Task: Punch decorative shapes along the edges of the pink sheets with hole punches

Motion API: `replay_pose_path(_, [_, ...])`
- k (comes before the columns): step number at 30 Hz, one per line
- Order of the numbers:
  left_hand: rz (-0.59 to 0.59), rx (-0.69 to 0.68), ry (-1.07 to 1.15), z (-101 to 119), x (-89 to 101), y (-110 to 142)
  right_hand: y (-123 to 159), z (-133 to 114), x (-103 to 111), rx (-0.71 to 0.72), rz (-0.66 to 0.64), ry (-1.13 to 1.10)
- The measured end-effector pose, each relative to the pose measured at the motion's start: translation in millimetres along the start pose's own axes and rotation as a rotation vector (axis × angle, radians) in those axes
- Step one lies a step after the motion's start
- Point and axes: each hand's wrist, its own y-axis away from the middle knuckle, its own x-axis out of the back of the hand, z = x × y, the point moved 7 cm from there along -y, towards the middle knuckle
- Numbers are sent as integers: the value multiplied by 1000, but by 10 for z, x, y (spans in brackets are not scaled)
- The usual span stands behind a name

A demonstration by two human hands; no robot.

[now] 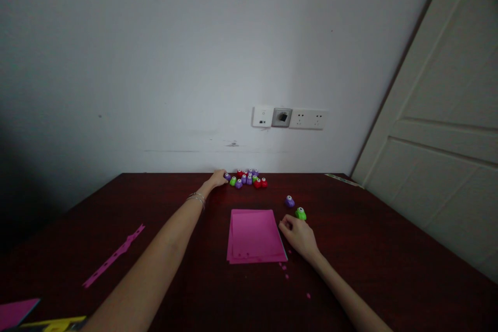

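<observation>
At the far edge of the table, my left hand (218, 178) has its fingers closed on a small purple paper punch (227, 177) with an eye on top. It is at the left end of a cluster of similar punches (249, 179) in purple, green and red. My right hand (299, 236) rests on the table with curled fingers, and nothing shows in them. Just left of its fingertips lies a stack of pink paper sheets (257, 236). A green punch (300, 213) stands right behind the right hand, and another purple punch (289, 201) is a little farther back.
Small pink paper bits (284, 267) lie near the stack. On the left is a pink strip with punched holes (114, 256). More pink paper (17, 312) and a yellow-and-black object (58, 324) sit at the lower left. Behind the table rises a wall with sockets (309, 119).
</observation>
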Motion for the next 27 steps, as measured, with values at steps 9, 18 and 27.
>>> replay_pose_path(9, [96,48,134,83,37,202,-14,5,-10,-2,-2,17])
replay_pose_path(18, [305,22,340,97,416,380,-14,21,-13,-6,-1,40])
replay_pose_path(27, [177,-301,459,821,778,988,32,-34,16,7,-11,56])
